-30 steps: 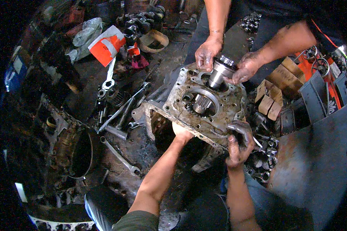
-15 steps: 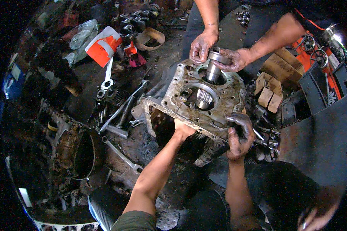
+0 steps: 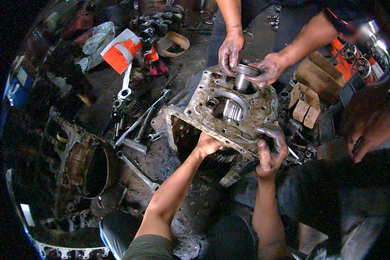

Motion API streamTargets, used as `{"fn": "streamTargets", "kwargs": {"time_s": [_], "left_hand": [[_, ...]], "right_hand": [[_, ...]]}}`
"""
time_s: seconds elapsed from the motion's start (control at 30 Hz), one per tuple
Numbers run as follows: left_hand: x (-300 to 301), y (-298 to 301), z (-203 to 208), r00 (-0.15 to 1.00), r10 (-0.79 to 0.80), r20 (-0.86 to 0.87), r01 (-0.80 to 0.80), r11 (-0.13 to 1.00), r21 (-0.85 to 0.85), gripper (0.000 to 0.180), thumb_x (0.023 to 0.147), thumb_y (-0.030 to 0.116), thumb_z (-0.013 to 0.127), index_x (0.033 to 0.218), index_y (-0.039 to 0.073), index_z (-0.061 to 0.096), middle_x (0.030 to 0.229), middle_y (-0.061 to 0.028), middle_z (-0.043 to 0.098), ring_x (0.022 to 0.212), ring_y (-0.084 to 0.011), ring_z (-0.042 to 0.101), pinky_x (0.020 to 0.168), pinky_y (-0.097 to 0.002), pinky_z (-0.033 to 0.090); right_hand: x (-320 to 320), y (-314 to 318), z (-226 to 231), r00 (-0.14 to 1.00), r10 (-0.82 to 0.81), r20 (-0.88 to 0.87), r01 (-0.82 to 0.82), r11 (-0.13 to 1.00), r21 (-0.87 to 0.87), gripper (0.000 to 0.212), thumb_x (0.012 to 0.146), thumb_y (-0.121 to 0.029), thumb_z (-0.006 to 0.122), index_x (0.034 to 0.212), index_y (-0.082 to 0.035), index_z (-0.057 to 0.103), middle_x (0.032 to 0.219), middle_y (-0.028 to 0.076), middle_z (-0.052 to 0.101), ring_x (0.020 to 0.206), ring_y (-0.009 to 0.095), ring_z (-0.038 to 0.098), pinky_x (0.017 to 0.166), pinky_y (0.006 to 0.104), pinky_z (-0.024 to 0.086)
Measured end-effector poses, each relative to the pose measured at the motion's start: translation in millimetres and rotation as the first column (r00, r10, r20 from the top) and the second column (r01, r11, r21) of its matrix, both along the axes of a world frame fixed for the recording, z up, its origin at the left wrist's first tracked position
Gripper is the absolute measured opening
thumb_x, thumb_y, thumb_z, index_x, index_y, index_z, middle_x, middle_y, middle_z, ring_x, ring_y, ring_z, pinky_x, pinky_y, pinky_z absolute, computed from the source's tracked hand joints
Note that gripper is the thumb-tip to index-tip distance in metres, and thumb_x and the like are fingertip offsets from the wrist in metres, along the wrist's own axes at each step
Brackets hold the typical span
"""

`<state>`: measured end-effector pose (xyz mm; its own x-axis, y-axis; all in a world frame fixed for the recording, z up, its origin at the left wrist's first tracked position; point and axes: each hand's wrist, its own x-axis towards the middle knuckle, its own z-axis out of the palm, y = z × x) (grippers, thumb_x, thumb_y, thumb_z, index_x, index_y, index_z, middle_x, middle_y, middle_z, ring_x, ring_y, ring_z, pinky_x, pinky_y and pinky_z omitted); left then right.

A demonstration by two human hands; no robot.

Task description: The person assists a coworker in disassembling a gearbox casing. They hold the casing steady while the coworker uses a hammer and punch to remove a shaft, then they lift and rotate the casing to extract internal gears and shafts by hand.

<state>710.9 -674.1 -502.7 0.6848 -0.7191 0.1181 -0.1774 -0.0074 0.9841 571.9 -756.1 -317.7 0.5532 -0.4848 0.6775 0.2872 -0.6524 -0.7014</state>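
A greasy metal gearbox housing [image 3: 199, 117] stands tilted in the middle, with round openings in its top face. My left hand [image 3: 209, 144] reaches into its open near side; the fingers are hidden inside. A splined shaft [image 3: 232, 111] shows through the larger opening, and I cannot see what holds it. My right hand [image 3: 271, 149] is wrapped round the housing's near right edge, thumb in front and fingers over the top. Across from me, a co-worker's two hands [image 3: 230, 52] [image 3: 266, 70] hold a smooth steel shaft with a bearing ring [image 3: 247, 70] in the far opening.
Another person's hand [image 3: 370, 125] hangs at the right. Wooden boxes [image 3: 305, 104] stand beyond the housing's right. On the dirty floor to the left lie a combination wrench [image 3: 138, 172], a hammer [image 3: 135, 146] and an orange-and-white package [image 3: 121, 50]. Another large casting [image 3: 80, 167] sits further left.
The co-worker's shaft sits slightly lower in the far opening. The splined shaft has shifted a little. A third person's hand has risen from the lower right to the right side. My hands stay in place.
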Motion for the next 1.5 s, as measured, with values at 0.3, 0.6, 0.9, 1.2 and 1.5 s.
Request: {"fn": "streamTargets", "kwargs": {"time_s": [0.3, 0.6, 0.9, 1.2, 1.5], "left_hand": [[12, 1, 2, 0.981, -0.094, 0.172, 0.065, 0.984, 0.168, 0.045, 0.08, 0.029, 0.067, 0.118, 0.006, 0.059, 0.119, -0.0109, 0.062, 0.113, -0.027, 0.054, 0.101, -0.0377, 0.038], [25, -9, -40, 0.994, -0.089, 0.067, 0.086, 0.995, 0.055, 0.045, 0.084, 0.031, 0.061, 0.121, 0.006, 0.057, 0.125, -0.0127, 0.059, 0.118, -0.0264, 0.051, 0.104, -0.0379, 0.035], [26, -4, -7, 0.993, -0.059, 0.101, 0.053, 0.997, 0.059, 0.053, 0.071, 0.038, 0.07, 0.114, 0.008, 0.062, 0.117, -0.0141, 0.062, 0.111, -0.0266, 0.056, 0.098, -0.037, 0.04], [24, -15, 6, 0.995, 0.05, 0.087, -0.047, 0.998, -0.031, 0.061, 0.059, 0.045, 0.079, 0.107, 0.009, 0.068, 0.11, -0.0154, 0.066, 0.105, -0.0267, 0.061, 0.091, -0.0361, 0.046], [38, -6, 28, 0.993, 0.118, -0.005, -0.112, 0.958, 0.263, 0.069, 0.041, 0.048, 0.083, 0.086, -0.002, 0.07, 0.094, -0.0177, 0.069, 0.09, -0.031, 0.067, 0.078, -0.0393, 0.054]], "right_hand": [[-1, -10, -5, 0.999, 0.043, 0.004, -0.042, 0.985, -0.167, 0.035, 0.078, -0.007, 0.062, 0.111, 0.002, 0.053, 0.101, 0.02, 0.064, 0.093, 0.032, 0.061, 0.089, 0.0415, 0.046], [-1, -5, -8, 0.998, 0.056, 0.024, -0.055, 0.996, -0.069, 0.028, 0.077, -0.005, 0.061, 0.104, 0.003, 0.058, 0.099, 0.018, 0.065, 0.09, 0.03, 0.062, 0.088, 0.0407, 0.046], [-3, -7, -3, 0.998, 0.044, -0.038, -0.047, 0.996, -0.081, 0.026, 0.076, -0.009, 0.059, 0.099, 0.002, 0.063, 0.097, 0.014, 0.065, 0.09, 0.028, 0.062, 0.087, 0.0384, 0.046], [-6, -8, 2, 0.983, 0.049, -0.179, -0.082, 0.98, -0.182, 0.031, 0.086, -0.013, 0.05, 0.109, 0.007, 0.057, 0.11, 0.018, 0.059, 0.102, 0.03, 0.054, 0.096, 0.0411, 0.04], [-10, -21, 28, 0.859, 0.065, -0.508, -0.278, 0.892, -0.356, 0.033, 0.089, -0.01, 0.041, 0.116, 0.003, 0.054, 0.116, 0.018, 0.056, 0.114, 0.031, 0.05, 0.1, 0.0392, 0.036]]}}
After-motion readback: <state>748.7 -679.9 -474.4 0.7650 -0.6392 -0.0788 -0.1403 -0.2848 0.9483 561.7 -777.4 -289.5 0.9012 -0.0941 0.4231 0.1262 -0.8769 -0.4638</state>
